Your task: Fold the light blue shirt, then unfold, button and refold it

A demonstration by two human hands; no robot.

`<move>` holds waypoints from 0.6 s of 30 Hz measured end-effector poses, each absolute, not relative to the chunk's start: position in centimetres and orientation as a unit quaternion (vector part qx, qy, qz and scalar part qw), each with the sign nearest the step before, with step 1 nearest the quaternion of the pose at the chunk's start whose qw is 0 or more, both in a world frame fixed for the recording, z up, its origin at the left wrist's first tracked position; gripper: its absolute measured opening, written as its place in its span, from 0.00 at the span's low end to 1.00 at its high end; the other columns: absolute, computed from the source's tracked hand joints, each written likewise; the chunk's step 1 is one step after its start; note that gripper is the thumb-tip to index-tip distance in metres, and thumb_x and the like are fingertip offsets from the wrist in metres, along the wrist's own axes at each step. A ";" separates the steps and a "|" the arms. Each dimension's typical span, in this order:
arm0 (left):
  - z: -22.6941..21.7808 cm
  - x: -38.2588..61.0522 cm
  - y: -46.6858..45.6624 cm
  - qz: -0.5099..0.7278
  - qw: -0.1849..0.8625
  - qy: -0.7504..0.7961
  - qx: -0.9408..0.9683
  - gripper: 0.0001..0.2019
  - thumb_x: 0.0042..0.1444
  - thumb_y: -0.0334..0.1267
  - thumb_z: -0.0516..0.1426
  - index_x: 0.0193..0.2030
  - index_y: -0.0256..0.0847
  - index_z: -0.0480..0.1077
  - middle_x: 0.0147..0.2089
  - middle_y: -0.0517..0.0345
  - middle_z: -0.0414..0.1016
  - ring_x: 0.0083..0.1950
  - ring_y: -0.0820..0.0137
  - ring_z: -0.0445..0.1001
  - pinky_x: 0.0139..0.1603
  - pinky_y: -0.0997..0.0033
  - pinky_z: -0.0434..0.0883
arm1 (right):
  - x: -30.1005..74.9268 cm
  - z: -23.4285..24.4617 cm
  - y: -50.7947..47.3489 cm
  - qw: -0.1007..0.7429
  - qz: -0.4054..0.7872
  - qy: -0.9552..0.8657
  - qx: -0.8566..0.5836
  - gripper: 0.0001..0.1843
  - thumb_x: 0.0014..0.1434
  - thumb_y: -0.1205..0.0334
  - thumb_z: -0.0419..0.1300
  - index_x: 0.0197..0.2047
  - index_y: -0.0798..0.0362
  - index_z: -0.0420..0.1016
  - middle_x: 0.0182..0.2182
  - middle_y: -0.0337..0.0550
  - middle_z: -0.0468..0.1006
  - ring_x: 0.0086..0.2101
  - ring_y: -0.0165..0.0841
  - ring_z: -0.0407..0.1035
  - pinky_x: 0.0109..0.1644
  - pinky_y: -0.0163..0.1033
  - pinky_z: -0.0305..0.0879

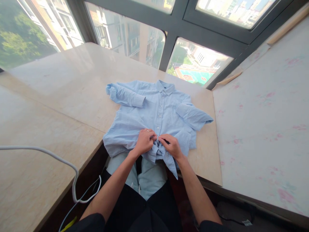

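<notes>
A light blue button-up shirt (154,109) lies front up on a beige stone counter (72,87), collar toward the window and both sleeves folded in over the chest. Its lower hem hangs off the counter's near edge toward my lap. My left hand (144,141) and my right hand (170,145) are close together at the shirt's front placket near the hem. Both are closed, pinching the fabric on either side of the button line.
A white cable (60,161) runs across the counter at the left and loops off its edge. A pale board with pink stains (265,122) covers the right side. Dark-framed windows (173,38) stand behind the counter. My dark trousers fill the gap below.
</notes>
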State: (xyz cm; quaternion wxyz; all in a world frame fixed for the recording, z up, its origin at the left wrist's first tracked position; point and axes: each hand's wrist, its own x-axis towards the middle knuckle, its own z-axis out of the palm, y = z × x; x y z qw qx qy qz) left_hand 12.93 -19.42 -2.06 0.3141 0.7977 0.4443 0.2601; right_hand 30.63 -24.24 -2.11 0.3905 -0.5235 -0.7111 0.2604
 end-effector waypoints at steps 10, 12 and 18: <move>-2.5 12.9 -19.4 0.273 0.311 0.441 0.796 0.06 0.57 0.31 0.55 0.31 0.43 0.72 0.38 0.58 0.78 0.44 0.64 0.71 0.50 0.60 0.61 | 30.4 -2.1 -24.1 0.386 0.275 -0.691 -0.546 0.10 0.65 0.58 0.56 0.39 0.49 0.79 0.37 0.43 0.82 0.39 0.35 0.75 0.48 0.40 0.69; -2.7 12.9 -19.4 0.282 0.311 0.440 0.794 0.06 0.57 0.31 0.55 0.31 0.43 0.72 0.38 0.57 0.78 0.44 0.64 0.71 0.50 0.60 0.61 | 30.4 -2.0 -23.9 0.383 0.295 -0.679 -0.553 0.10 0.64 0.58 0.57 0.38 0.50 0.79 0.36 0.43 0.82 0.38 0.35 0.74 0.47 0.39 0.68; -2.8 12.8 -19.4 0.299 0.312 0.445 0.784 0.06 0.56 0.30 0.56 0.30 0.43 0.72 0.37 0.57 0.78 0.43 0.64 0.71 0.48 0.61 0.62 | 30.8 -1.5 -23.2 0.351 0.351 -0.654 -0.571 0.09 0.62 0.58 0.59 0.36 0.50 0.79 0.34 0.41 0.81 0.36 0.34 0.73 0.43 0.38 0.67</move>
